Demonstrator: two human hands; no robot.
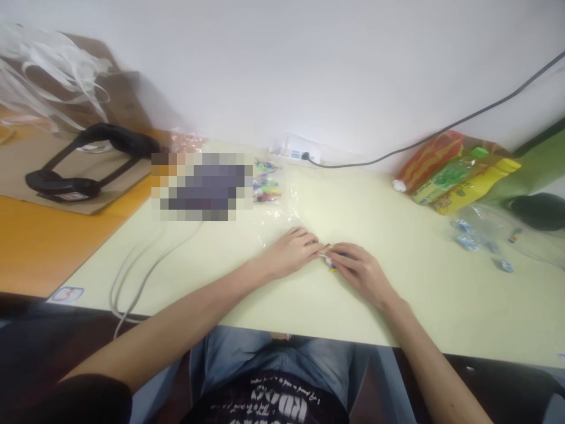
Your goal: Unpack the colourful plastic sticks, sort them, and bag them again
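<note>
Both my hands meet over the middle of the pale yellow table (375,224). Between their fingertips is a small multicoloured piece (328,259) with a white, stick-like part and bits of red, blue and yellow; its kind is too small to make out. My left hand (293,250) rests low on the tabletop, fingertips closed at the white part. From the other side my right hand (359,268) pinches the piece, and its fingers hide much of it. Farther back, several small colourful pieces (267,185) lie in or under clear plastic.
A blurred-out dark object (205,185) with pale cables (141,282) is at left. Beyond it stands a black frame (92,159) on cardboard. A power strip (295,152) sits by the wall. Bottles (454,174) and blue-wrapped pieces (468,240) occupy the right side.
</note>
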